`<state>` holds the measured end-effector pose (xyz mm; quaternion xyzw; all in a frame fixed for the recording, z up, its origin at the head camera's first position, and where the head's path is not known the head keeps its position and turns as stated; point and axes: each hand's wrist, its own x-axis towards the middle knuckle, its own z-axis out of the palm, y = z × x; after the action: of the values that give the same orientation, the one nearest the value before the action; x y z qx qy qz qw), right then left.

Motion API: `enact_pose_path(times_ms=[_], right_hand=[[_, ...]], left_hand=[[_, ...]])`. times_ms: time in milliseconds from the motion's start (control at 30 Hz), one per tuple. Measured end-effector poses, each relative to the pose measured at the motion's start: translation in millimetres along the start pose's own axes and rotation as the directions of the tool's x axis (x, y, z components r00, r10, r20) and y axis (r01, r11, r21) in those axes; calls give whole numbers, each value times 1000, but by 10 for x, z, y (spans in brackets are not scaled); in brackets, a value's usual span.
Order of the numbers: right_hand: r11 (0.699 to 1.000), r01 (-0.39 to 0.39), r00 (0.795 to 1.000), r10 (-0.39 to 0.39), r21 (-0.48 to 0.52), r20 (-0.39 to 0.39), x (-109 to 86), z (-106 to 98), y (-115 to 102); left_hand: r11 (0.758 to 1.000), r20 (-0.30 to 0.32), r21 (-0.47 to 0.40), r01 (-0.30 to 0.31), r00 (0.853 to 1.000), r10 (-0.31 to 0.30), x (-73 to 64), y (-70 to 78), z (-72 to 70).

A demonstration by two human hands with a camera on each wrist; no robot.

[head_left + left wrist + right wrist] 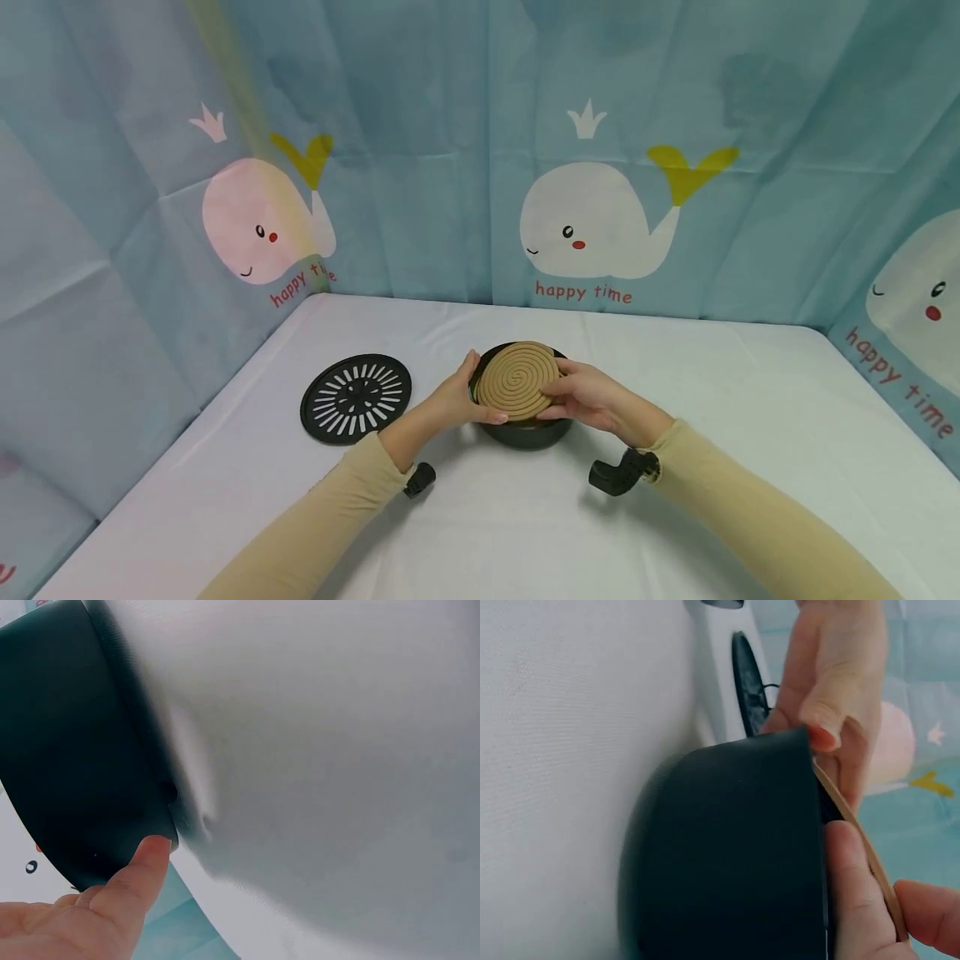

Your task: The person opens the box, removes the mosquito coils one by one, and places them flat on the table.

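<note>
A tan mosquito coil (517, 382), a flat round spiral, lies tilted over the mouth of a dark round mosquito coil holder (528, 437). My right hand (600, 402) pinches the coil's right edge; the right wrist view shows the coil edge-on (874, 862), between thumb and fingers, with fingers just inside the holder's rim. On the left side, my left hand (448, 402) grips the holder's wall, thumb at the front and fingers toward the back. In the left wrist view a fingertip presses the dark wall (82, 750). The coil hides most of the holder's inside.
A black slotted lid (358, 397) lies on the white-covered table (510, 533), left of the holder. Black wrist devices (622, 472) sit under both forearms. A pale blue curtain (420, 225) with whale prints stands behind and along the sides.
</note>
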<state>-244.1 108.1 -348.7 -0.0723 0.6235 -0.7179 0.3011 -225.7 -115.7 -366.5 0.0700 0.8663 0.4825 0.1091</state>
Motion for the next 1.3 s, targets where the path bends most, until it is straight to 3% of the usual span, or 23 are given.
enact_pose_path(times_ms=[367, 800, 1100, 1300], right_hand=[[994, 33, 999, -30, 101, -36, -172, -201, -151], [994, 85, 990, -76, 73, -115, -242, -436, -311], [968, 129, 980, -91, 216, -177, -228, -621, -369], [923, 140, 975, -65, 360, -214, -152, -713, -325]], left_hand=[[1000, -2, 27, 5, 1000, -5, -21, 13, 3], [999, 0, 40, 14, 1000, -14, -13, 8, 0], [998, 11, 64, 10, 1000, -11, 22, -7, 2], [998, 6, 64, 12, 1000, -13, 17, -9, 11]])
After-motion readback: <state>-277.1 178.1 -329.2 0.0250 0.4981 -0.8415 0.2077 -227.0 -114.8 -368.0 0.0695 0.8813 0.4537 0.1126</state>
